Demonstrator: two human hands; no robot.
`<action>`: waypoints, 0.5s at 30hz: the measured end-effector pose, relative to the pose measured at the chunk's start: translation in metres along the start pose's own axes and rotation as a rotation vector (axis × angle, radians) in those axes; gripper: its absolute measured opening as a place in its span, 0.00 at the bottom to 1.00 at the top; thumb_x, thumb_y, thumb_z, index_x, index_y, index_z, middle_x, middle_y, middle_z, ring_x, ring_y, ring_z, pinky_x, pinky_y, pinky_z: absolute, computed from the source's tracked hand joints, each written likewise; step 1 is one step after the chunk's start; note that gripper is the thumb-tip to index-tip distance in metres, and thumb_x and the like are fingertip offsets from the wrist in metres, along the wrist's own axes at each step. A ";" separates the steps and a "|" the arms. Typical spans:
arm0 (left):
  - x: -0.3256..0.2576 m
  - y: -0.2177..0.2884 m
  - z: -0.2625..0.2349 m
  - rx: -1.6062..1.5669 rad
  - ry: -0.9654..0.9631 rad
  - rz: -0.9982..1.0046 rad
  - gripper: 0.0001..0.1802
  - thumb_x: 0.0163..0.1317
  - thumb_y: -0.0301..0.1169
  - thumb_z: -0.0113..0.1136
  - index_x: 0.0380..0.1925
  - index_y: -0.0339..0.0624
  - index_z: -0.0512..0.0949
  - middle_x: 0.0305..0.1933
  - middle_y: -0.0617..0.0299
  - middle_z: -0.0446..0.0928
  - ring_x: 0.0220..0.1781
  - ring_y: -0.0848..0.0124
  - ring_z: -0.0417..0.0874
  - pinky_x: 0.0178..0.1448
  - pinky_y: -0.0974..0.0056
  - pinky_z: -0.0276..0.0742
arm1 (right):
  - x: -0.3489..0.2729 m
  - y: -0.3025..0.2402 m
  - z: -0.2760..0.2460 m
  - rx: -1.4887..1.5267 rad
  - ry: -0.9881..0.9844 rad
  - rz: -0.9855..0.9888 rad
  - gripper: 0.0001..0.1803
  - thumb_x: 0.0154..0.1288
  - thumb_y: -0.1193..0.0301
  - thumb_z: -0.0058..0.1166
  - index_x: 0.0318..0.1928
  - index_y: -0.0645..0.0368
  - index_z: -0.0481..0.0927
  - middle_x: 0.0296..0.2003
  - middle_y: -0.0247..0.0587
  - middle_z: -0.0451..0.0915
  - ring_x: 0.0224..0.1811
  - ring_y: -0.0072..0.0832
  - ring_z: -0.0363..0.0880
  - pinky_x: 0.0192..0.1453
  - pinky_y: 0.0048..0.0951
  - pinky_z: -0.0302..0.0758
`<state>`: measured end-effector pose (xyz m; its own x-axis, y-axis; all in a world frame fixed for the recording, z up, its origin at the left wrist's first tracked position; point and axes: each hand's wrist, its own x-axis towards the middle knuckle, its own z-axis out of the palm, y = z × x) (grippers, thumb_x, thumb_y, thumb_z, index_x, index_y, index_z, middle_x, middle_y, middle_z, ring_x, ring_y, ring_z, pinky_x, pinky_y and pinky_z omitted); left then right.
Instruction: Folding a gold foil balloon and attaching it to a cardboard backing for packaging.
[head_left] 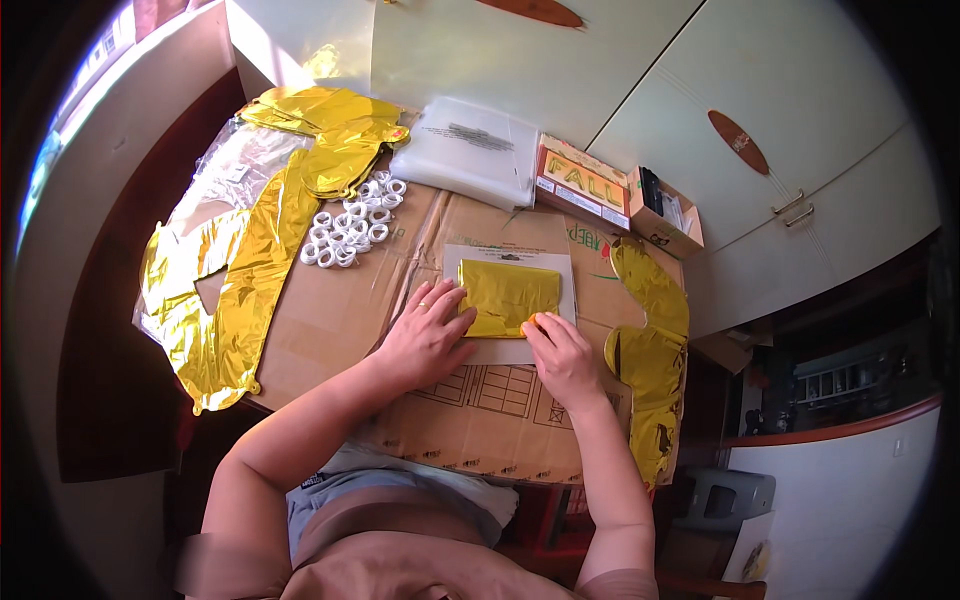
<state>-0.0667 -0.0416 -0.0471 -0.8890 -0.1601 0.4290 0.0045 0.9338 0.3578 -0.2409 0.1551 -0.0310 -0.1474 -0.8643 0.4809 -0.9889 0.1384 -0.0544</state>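
A folded gold foil piece, flattened into a rectangle, lies on a pale printed sheet or bag at the middle of the cardboard. My left hand rests on its left edge with the fingers spread, a ring on one of them. At the lower right corner of the foil, my right hand has its fingertips pinched together on a small orange thing, whose kind I cannot make out. The fingertips touch or nearly touch the foil there.
Unfolded gold foil balloons spread over the left side, and another gold foil balloon along the right edge. Small white ribbon coils, a stack of clear plastic bags, a printed box and an open carton sit behind, on the cardboard.
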 end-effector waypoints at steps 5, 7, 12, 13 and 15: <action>-0.001 0.000 -0.001 0.037 0.011 0.058 0.25 0.60 0.42 0.67 0.54 0.43 0.78 0.64 0.49 0.70 0.72 0.49 0.67 0.77 0.41 0.58 | -0.001 0.004 0.001 0.010 0.011 0.004 0.15 0.56 0.81 0.63 0.46 0.60 0.83 0.46 0.43 0.82 0.52 0.41 0.83 0.55 0.37 0.82; 0.000 0.002 -0.005 0.026 0.010 0.039 0.27 0.59 0.43 0.68 0.55 0.43 0.77 0.64 0.49 0.71 0.72 0.49 0.68 0.76 0.41 0.58 | -0.003 0.006 0.002 0.029 0.008 -0.004 0.16 0.57 0.81 0.60 0.47 0.60 0.82 0.48 0.44 0.82 0.53 0.43 0.82 0.57 0.39 0.81; -0.002 0.001 -0.015 0.008 0.032 -0.078 0.36 0.55 0.45 0.71 0.61 0.40 0.72 0.66 0.48 0.70 0.73 0.49 0.66 0.78 0.42 0.56 | -0.002 0.001 -0.004 0.060 0.030 0.011 0.16 0.58 0.77 0.62 0.49 0.60 0.82 0.49 0.46 0.81 0.53 0.45 0.81 0.58 0.41 0.80; -0.002 0.000 -0.016 -0.001 0.033 -0.109 0.38 0.55 0.46 0.71 0.62 0.40 0.71 0.67 0.47 0.69 0.73 0.48 0.66 0.78 0.42 0.55 | -0.001 -0.002 -0.009 0.057 0.045 0.020 0.16 0.58 0.76 0.63 0.49 0.60 0.82 0.49 0.47 0.81 0.53 0.45 0.81 0.58 0.41 0.79; -0.003 -0.003 -0.019 -0.016 0.037 -0.171 0.41 0.54 0.46 0.72 0.65 0.39 0.69 0.68 0.46 0.68 0.74 0.47 0.65 0.78 0.42 0.55 | 0.001 -0.006 -0.016 0.060 0.091 0.056 0.17 0.59 0.73 0.65 0.49 0.60 0.82 0.49 0.47 0.81 0.52 0.45 0.81 0.57 0.42 0.79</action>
<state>-0.0551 -0.0503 -0.0337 -0.8599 -0.3283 0.3909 -0.1380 0.8867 0.4412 -0.2345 0.1613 -0.0161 -0.2024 -0.8084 0.5528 -0.9790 0.1535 -0.1339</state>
